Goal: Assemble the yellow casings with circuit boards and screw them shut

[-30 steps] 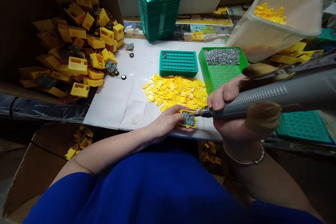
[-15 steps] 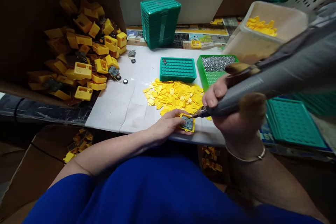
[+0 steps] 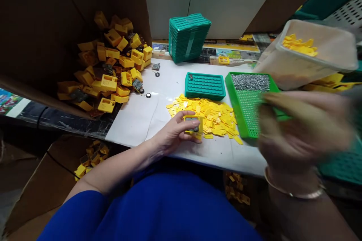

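A small yellow plastic case [image 3: 200,127] with a circuit board inside is gripped by my left hand [image 3: 173,131], its thumb pressing over the board. The case is above the near side of a pile of flat yellow plastic pieces [image 3: 219,116]. My right hand [image 3: 302,131] is smeared by motion, with brown coverings on some fingers. It is beside a green perforated tray [image 3: 245,115] of silver screws [image 3: 250,82]. A blurred grey shape lies behind it at the right edge; whether the hand touches it I cannot tell.
A cardboard box [image 3: 113,3] of yellow cases stands at left. Behind the pile are a stack of teal trays [image 3: 206,86] and a taller taped stack [image 3: 188,39]. A translucent bin [image 3: 319,66] of yellow parts stands back right. Loose speakers [image 3: 148,95] lie on the white sheet.
My right hand has moved right, away from the case, and the grey power screwdriver no longer points at the board. My left hand has tilted the case. The view has shifted.
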`<action>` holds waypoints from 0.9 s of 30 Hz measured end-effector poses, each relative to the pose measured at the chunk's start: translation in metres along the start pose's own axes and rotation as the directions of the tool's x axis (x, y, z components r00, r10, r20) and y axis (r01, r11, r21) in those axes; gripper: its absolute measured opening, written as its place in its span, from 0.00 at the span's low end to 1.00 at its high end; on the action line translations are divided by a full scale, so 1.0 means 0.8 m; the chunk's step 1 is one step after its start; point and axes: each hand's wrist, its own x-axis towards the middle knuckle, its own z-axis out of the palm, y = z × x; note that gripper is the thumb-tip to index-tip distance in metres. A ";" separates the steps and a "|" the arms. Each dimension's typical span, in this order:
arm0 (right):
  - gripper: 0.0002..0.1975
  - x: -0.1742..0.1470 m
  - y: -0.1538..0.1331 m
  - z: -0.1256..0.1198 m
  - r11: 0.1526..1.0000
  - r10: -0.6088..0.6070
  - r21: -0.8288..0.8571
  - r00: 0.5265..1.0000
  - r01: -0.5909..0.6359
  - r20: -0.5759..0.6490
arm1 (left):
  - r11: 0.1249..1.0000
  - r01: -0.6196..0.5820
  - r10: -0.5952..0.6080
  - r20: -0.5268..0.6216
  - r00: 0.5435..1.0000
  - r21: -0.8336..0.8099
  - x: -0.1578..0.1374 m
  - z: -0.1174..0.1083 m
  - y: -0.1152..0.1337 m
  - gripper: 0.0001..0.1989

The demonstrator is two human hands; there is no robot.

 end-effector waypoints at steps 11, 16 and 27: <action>0.05 0.122 0.069 0.194 0.764 0.026 -0.526 0.797 0.374 0.604 | 0.997 -0.064 0.063 0.021 0.998 0.050 -0.011 -0.024 -0.007 0.20; 0.02 0.136 0.077 0.209 0.721 0.067 -0.577 0.791 0.383 0.608 | 1.000 -0.016 0.014 0.071 0.997 0.023 -0.020 -0.033 -0.006 0.24; 0.08 0.149 0.063 0.223 0.704 0.163 -0.624 0.778 0.338 0.606 | 0.983 0.016 -0.005 0.059 0.998 -0.181 -0.027 -0.036 -0.017 0.18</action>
